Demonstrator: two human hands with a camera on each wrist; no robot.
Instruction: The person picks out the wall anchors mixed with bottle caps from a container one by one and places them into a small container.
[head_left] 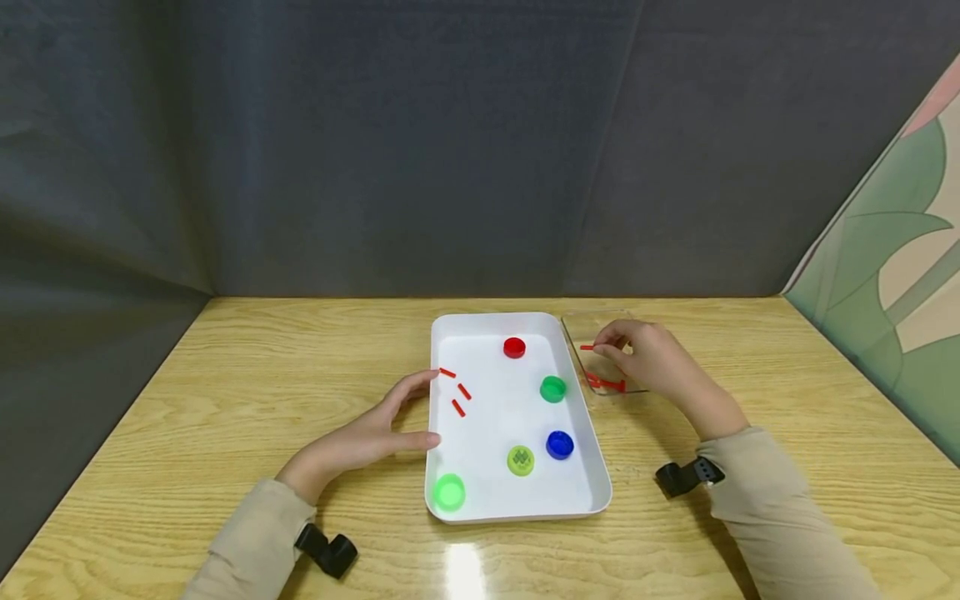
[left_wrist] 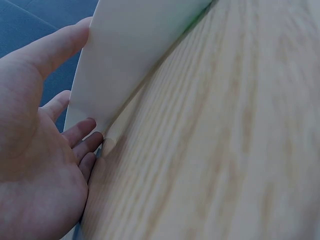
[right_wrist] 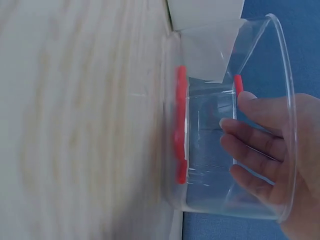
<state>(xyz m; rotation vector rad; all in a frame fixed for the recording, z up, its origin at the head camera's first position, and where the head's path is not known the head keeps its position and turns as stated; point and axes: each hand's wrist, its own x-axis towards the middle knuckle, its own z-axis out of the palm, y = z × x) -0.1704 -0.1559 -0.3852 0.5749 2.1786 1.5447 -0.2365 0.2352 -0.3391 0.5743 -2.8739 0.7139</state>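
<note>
Right of the frame's centre, the right hand pinches a small, thin red stick at a clear plastic box. The left hand, fingers extended, touches the left wall of a white rectangular tray. The stick looks light, stiff and perhaps slippery, best pinched near one end.

Brightly lit tabletop, white glare patch, 2 soft, bluish wrist views
</note>
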